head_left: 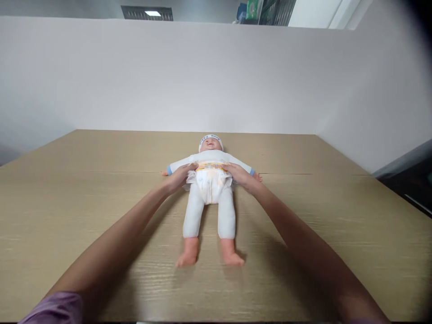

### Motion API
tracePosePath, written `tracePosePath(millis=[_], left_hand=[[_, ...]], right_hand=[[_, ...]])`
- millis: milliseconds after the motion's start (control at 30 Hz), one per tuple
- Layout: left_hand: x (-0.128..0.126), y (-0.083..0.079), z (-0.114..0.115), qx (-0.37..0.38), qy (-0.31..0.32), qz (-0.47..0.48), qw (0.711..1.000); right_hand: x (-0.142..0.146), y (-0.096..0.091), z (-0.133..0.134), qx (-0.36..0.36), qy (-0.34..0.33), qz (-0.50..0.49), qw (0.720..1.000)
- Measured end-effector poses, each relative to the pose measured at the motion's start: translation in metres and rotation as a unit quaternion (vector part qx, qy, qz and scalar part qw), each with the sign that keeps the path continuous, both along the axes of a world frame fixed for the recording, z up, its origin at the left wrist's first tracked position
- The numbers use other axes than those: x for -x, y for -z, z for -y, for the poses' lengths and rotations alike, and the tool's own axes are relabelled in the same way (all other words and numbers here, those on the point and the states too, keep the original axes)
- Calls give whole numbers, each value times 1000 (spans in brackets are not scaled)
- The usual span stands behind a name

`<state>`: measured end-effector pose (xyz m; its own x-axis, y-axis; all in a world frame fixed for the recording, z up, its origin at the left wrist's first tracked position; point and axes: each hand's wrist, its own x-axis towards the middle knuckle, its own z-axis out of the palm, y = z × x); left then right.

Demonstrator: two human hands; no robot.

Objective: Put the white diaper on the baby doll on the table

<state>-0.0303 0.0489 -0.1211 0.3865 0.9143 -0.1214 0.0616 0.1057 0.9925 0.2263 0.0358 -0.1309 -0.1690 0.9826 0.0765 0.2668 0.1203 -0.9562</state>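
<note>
A baby doll [211, 156] in a white outfit with blue cuffs and a printed headband lies on its back, its feet toward me. A white diaper [211, 184] with an orange-patterned waistband is round its hips. My left hand [182, 177] is closed on the diaper's left side in view, at the waistband. On the opposite side, my right hand [239, 174] grips the waistband edge in the same way. Ruffled side edges of the diaper stick out beneath both hands. The fingers under the diaper's sides are partly hidden.
The doll rests on a wide wooden table [101, 216] with a seam across it. A white wall [202, 76] stands behind the table and along the right. Beyond its top are a green package [252, 9] and shelving. A dark object [411, 180] sits at the right edge.
</note>
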Motion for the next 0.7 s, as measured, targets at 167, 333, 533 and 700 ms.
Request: tracePosePath(millis=[167,333,533,700], left_hand=[[16,0,40,40,34,-3,999],[21,-12,57,-15,-7,-87,996],[18,-38,49,-144,-145,-117,972],[-11,-63,81,-406,-52,-235,882]], right_hand=[[0,-6,57,22,-15,2,1000],[-10,-14,76,-39,22,47,998],[-30,-2,89,-175,166,176,954],[-41,21,115,-205,203,367,884]])
